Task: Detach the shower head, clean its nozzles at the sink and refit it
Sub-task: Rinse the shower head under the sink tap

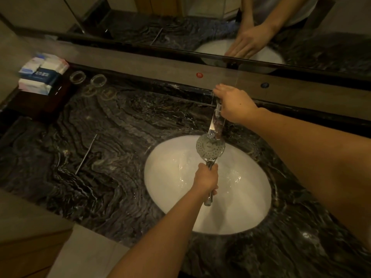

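Two hands share the job: your left hand [206, 180] grips the chrome handle of the round silver shower head [210, 147], face up over the white oval sink [160, 189]; your right hand [233, 103] rests closed on the chrome faucet [215, 117]. Opening it hard risks spray bouncing onto the dark marble counter [80, 147], and the wet handle may slip.
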